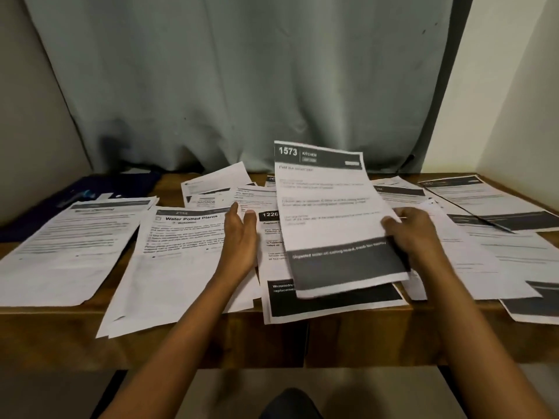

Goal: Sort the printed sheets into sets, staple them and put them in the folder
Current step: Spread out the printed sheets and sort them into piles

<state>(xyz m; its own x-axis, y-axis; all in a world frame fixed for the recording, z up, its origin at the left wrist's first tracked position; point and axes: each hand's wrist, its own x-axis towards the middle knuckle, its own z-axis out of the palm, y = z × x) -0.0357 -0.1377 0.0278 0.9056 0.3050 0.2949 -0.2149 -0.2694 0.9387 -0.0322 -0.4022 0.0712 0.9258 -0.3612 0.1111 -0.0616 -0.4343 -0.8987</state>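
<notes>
Head-worn view, facing forward and down, close over table (36,309)

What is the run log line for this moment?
sorting | right hand holds sheet 1573 tilted up | left hand open by Water Potted Plants sheet

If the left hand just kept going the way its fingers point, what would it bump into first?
Probably the loose sheets lying just beyond the fingertips of the left hand. If the hand rides above them, which is hard to judge, the grey curtain comes next.
</notes>
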